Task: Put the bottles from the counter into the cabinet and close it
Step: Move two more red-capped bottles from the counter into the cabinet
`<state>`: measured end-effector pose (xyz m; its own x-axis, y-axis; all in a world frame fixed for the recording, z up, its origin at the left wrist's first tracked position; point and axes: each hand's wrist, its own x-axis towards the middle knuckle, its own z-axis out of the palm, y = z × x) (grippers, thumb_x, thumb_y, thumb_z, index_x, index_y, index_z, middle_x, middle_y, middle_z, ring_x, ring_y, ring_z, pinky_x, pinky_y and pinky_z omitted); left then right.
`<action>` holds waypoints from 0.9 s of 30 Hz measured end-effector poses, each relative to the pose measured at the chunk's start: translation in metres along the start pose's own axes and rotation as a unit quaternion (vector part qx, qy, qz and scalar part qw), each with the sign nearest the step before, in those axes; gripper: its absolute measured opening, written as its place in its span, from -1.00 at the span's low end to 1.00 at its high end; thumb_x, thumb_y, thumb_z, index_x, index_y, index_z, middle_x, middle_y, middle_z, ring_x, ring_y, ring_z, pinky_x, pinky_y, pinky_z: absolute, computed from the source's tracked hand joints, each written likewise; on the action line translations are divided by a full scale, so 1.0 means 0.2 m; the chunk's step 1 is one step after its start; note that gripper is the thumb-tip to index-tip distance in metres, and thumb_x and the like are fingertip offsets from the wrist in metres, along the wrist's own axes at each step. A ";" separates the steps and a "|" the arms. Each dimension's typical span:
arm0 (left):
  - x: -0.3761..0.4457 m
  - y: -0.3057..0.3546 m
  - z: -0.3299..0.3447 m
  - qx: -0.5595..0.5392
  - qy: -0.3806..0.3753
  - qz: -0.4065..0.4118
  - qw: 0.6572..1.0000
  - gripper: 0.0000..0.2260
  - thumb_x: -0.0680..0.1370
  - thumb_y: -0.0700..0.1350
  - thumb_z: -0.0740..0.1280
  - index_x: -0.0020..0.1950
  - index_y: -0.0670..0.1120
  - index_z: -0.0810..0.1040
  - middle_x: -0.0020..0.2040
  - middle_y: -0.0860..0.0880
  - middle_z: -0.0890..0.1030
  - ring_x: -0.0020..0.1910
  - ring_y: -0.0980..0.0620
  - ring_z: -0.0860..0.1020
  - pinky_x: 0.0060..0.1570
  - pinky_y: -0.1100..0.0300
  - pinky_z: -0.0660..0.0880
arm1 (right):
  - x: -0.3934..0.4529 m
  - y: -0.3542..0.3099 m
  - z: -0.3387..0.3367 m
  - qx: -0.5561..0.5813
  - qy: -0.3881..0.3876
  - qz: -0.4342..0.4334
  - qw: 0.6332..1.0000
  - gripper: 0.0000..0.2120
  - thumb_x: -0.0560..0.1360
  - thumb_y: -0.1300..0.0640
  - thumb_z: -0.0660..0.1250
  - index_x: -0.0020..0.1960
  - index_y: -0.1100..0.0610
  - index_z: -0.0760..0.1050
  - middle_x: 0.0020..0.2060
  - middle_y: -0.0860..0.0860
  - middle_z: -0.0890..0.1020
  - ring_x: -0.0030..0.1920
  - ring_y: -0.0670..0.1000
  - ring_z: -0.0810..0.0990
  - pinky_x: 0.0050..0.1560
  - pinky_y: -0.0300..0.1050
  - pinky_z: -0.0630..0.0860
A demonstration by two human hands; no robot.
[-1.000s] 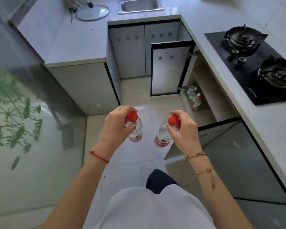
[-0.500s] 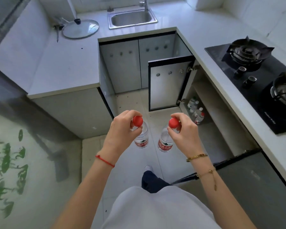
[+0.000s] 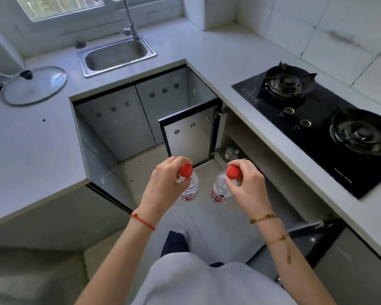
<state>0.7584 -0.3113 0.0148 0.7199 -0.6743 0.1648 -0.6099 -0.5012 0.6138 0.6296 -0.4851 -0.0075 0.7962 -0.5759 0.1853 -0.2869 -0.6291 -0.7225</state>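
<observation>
My left hand (image 3: 165,186) grips a clear water bottle (image 3: 190,190) by its red cap, and the bottle hangs upright over the floor. My right hand (image 3: 246,186) holds a second red-capped bottle (image 3: 220,192) the same way, beside the first. Both bottles carry red labels. The cabinet (image 3: 249,150) under the stove counter stands open, its far door (image 3: 189,135) swung out and a near door (image 3: 313,241) open by my right forearm. A few bottles (image 3: 231,151) stand on its bottom shelf, partly hidden by the counter edge.
White counters (image 3: 31,150) wrap around left, back and right. A steel sink (image 3: 117,56) with a tap is at the back, a glass pot lid (image 3: 34,85) at the left, a black two-burner gas stove (image 3: 324,119) at the right. Tiled floor (image 3: 150,164) lies ahead.
The view has tilted up and moved forward, so the sink, window and stove show more fully. Both hands keep the same grip on the bottles, held side by side in front of me.
</observation>
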 end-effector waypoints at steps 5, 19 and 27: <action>0.36 -0.07 0.09 -0.010 -0.054 0.056 0.997 -0.70 0.40 -0.23 0.50 0.11 -0.04 0.61 0.04 0.05 0.64 -0.12 0.13 0.52 -0.10 0.52 0.34 | 0.16 0.09 0.01 -0.019 0.049 0.077 0.996 -0.71 0.43 0.26 0.44 0.11 0.14 0.49 0.03 0.02 0.53 0.01 -0.06 0.51 0.08 -0.27 0.44; 1.12 -0.13 0.61 -0.079 -0.260 0.211 0.939 -0.74 0.41 -0.17 0.48 0.09 -0.01 0.62 0.02 0.06 0.65 -0.08 0.10 0.58 -0.02 0.25 0.55 | 0.38 0.47 0.18 -0.082 0.239 0.291 0.923 -0.76 0.42 0.30 0.40 0.05 0.17 0.47 0.00 0.04 0.54 -0.02 -0.03 0.49 0.08 -0.16 0.46; 1.28 -0.15 1.11 -0.072 -0.346 0.227 0.908 -0.73 0.41 -0.21 0.44 0.09 -0.04 0.61 0.03 0.01 0.65 -0.04 0.02 0.59 -0.03 0.19 0.52 | 0.43 0.85 0.26 -0.081 0.235 0.373 0.894 -0.74 0.41 0.27 0.44 0.05 0.16 0.45 0.01 0.04 0.53 -0.01 -0.02 0.49 0.03 -0.23 0.38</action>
<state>0.8879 -0.5901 -0.1324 -0.0056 -0.9977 -0.0674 -0.7070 -0.0437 0.7059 0.6775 -0.6150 -0.1488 0.0495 -0.9986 -0.0203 -0.7487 -0.0237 -0.6625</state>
